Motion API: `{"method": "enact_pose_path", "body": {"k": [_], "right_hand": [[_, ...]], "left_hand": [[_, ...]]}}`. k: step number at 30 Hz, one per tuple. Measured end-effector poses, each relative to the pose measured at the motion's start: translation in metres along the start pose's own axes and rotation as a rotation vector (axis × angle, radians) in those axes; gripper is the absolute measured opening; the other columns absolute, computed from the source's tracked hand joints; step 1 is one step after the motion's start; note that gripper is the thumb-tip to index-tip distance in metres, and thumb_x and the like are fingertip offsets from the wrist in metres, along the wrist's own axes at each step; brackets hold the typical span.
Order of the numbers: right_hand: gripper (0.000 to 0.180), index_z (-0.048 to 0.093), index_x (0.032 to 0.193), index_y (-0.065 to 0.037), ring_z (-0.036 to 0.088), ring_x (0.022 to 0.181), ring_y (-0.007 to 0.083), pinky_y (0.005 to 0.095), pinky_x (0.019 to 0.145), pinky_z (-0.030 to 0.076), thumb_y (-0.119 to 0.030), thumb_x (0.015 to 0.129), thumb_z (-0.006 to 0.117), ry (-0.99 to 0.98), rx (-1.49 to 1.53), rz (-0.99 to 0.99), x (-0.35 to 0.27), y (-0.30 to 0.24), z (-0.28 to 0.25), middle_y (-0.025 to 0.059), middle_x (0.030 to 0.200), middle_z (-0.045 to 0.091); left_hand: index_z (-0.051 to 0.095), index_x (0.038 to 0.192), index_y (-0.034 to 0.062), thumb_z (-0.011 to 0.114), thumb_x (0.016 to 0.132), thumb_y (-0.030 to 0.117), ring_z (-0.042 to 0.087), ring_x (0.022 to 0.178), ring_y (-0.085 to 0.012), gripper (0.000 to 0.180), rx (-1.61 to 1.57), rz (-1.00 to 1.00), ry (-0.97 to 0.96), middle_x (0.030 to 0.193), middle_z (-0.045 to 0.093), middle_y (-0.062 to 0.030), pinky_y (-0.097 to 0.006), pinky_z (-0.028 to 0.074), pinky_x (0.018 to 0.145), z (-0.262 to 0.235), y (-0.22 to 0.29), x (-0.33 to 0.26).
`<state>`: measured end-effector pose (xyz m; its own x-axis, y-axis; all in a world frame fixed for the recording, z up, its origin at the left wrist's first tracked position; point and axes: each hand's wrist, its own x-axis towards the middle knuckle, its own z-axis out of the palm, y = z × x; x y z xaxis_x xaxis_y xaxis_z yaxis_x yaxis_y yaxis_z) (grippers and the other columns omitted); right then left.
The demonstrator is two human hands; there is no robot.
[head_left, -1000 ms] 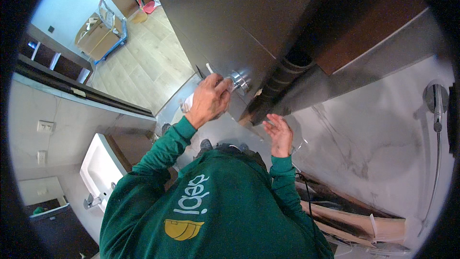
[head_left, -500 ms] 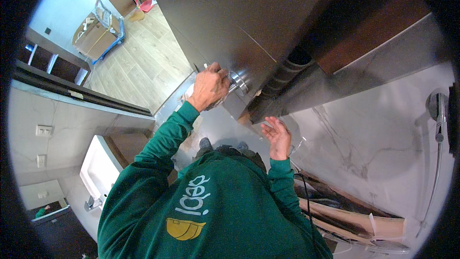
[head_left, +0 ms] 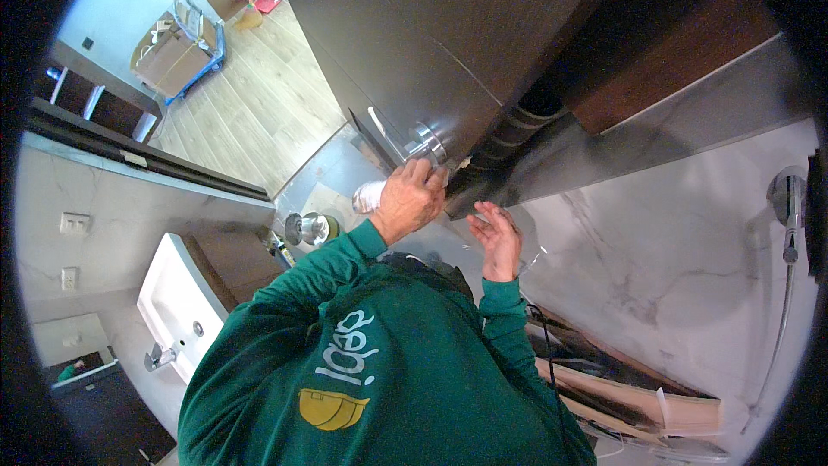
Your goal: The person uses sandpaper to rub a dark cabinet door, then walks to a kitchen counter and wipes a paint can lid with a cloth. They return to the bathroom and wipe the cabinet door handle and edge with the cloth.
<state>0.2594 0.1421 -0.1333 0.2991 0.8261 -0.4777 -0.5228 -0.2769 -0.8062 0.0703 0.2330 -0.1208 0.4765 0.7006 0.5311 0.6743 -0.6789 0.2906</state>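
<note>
Beside the edge of a dark brown door, my left hand is closed just below a silver lever handle. A crumpled white thing, which looks like a cloth, sticks out from behind this hand. The fingertips are partly hidden, and I cannot tell whether they touch the door. My right hand is raised a short way to the right, palm turned inward. Its fingers are stretched out, and nothing is in it.
At the left, a white washbasin stands against the marbled wall, with a silver round object nearby. Long wooden strips lie at the lower right. A shower handset hangs at far right. Beyond the doorway stands a blue trolley with cardboard boxes.
My left hand has moved down and right, off the lever handle, and the white thing has shifted with it. The silver round object has come into sight. My right hand has barely moved.
</note>
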Motion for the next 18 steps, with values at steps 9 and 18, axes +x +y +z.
{"method": "enact_pose_path", "body": {"k": [9,18], "right_hand": [[0.032,0.06,0.116,-0.003,0.067,0.095,0.0268,0.0373,0.085,0.051,-0.027,0.094,0.059,0.039,-0.032,0.011,-0.009,0.001,-0.016,0.0151,0.119,0.066],[0.034,0.058,0.118,-0.003,0.068,0.095,0.0254,0.0368,0.085,0.052,-0.027,0.095,0.059,-0.032,-0.274,0.043,-0.013,-0.008,0.002,0.0155,0.121,0.065]], "left_hand": [[0.068,0.108,-0.0038,0.06,0.086,0.012,0.066,0.079,-0.0262,0.028,-0.594,-0.668,0.063,0.095,0.066,-0.0108,-0.036,0.054,0.069,-0.007,-0.033,-0.067],[0.066,0.117,-0.0019,0.055,0.092,0.008,0.064,0.085,-0.0108,0.028,-1.878,-1.065,0.296,0.102,0.069,-0.0057,-0.026,0.053,0.076,0.063,-0.058,-0.06]]}}
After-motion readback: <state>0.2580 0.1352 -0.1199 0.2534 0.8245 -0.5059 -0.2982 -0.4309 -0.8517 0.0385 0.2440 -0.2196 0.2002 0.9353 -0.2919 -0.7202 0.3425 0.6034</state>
